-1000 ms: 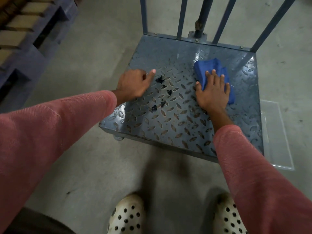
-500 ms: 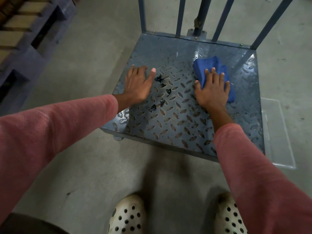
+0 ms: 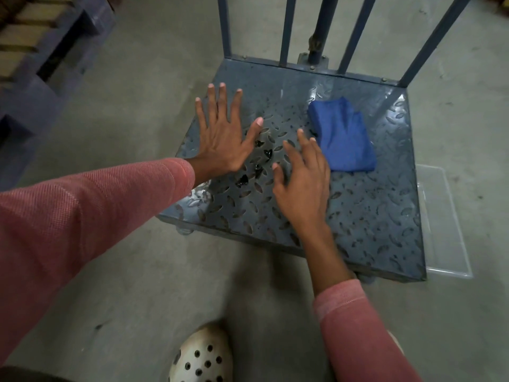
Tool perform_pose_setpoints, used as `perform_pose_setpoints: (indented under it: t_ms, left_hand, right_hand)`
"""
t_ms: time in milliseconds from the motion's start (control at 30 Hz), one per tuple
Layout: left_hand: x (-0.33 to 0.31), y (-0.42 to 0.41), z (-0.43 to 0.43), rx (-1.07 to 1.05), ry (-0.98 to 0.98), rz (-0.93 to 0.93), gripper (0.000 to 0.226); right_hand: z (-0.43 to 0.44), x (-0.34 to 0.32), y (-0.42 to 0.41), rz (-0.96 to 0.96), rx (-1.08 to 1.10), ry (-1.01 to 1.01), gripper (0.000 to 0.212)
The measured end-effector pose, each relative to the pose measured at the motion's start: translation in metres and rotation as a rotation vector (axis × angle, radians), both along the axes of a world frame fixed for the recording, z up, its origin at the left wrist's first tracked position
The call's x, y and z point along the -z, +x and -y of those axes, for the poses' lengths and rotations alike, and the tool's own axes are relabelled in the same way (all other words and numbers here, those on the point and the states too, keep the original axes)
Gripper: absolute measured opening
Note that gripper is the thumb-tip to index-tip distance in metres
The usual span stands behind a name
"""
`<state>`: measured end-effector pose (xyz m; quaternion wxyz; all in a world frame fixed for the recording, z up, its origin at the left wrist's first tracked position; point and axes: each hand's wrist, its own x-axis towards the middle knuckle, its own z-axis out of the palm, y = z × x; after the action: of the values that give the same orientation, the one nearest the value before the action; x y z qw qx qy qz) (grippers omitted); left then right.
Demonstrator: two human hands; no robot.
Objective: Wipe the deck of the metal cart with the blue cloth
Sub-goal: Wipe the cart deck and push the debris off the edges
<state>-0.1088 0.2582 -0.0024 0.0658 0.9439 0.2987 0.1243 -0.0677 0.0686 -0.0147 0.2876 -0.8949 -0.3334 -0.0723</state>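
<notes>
The blue cloth (image 3: 343, 136) is seen lying folded on the far right part of the deck (image 3: 371, 216) of the metal cart (image 3: 275, 65), and it is gripped by neither hand. The left hand (image 3: 223, 139) is spread with straight fingers over the deck's left edge. Nothing is held by it, and whether the palm is pressed on the metal cannot be told. The right hand (image 3: 303, 183) is held loose and unclenched just beside the cloth's left edge, with nothing in it (contact between fingertips and cloth cannot be judged).

Risk is judged to come chiefly from the dark shards (image 3: 267, 155) scattered between the two hands. If the cloth is dragged across them under a bare palm, skin could be cut or the fabric snagged, since the pieces look sharp-edged. They could also be swept off the near edge onto the concrete floor (image 3: 137, 285), where a perforated shoe (image 3: 203, 357) is planted. Grit may be trapped by the raised tread pattern, so dirt would probably be left behind by a single light pass.

Upright bars (image 3: 285, 28) are fixed along the far edge, and strokes into the back corners would be hindered by them. A clear plastic tray (image 3: 446, 221) is set on the floor against the cart's right side, and a pallet (image 3: 41, 64) is seen well apart at the upper left.
</notes>
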Motion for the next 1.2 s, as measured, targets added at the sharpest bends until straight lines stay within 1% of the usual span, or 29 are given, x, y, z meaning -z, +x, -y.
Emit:
perform_pose_setpoints:
  t_ms: [133, 300, 367, 467, 533, 600, 667, 733, 800, 867, 967, 1033, 1100, 1200]
  left_hand:
    - [-0.006, 0.0, 0.0, -0.016, -0.012, 0.024, 0.082]
    - [-0.014, 0.006, 0.011, -0.064, -0.076, 0.078, 0.081]
    - [-0.019, 0.012, 0.018, -0.062, -0.098, 0.123, 0.08]
    - [-0.025, 0.017, 0.03, -0.058, -0.134, 0.176, 0.079]
    - [-0.028, 0.02, 0.04, -0.087, -0.196, 0.201, 0.078]
    - [-0.031, 0.024, 0.047, -0.114, -0.254, 0.224, 0.077]
    - [-0.033, 0.028, 0.049, -0.138, -0.286, 0.253, 0.075]
    - [-0.035, 0.031, 0.048, -0.159, -0.299, 0.285, 0.073]
    - [-0.035, 0.031, 0.044, -0.153, -0.261, 0.304, 0.069]
    - [-0.033, 0.03, 0.038, -0.151, -0.22, 0.323, 0.066]
    - [-0.032, 0.03, 0.034, -0.218, -0.274, 0.393, 0.059]
    - [-0.033, 0.031, 0.039, -0.239, -0.3, 0.416, 0.054]
    - [-0.035, 0.034, 0.046, -0.25, -0.332, 0.432, 0.049]
    - [-0.04, 0.04, 0.051, -0.269, -0.379, 0.449, 0.045]
  right_hand:
    - [0.006, -0.003, -0.003, 0.031, 0.008, 0.002, 0.049]
    - [-0.011, -0.011, -0.035, -0.072, -0.122, 0.143, 0.049]
    - [-0.019, -0.009, -0.05, -0.072, -0.138, 0.131, 0.048]
    - [-0.026, -0.002, -0.059, -0.087, -0.113, 0.122, 0.04]
    - [-0.03, 0.002, -0.061, -0.162, -0.093, 0.204, 0.034]
    - [-0.032, 0.003, -0.066, -0.291, -0.067, 0.326, 0.024]
    - [-0.033, 0.001, -0.071, -0.423, -0.039, 0.458, 0.017]
    - [-0.031, -0.001, -0.075, -0.499, -0.02, 0.56, 0.014]
    - [-0.029, -0.004, -0.076, -0.511, -0.01, 0.594, 0.015]
    - [-0.028, -0.005, -0.074, -0.524, -0.013, 0.574, 0.014]
    - [-0.03, -0.004, -0.069, -0.568, -0.035, 0.518, 0.015]
    - [-0.032, -0.003, -0.066, -0.541, -0.048, 0.492, 0.014]
    - [-0.031, -0.004, -0.065, -0.517, -0.049, 0.52, 0.009]
    - [-0.028, -0.004, -0.062, -0.459, -0.058, 0.604, 0.02]
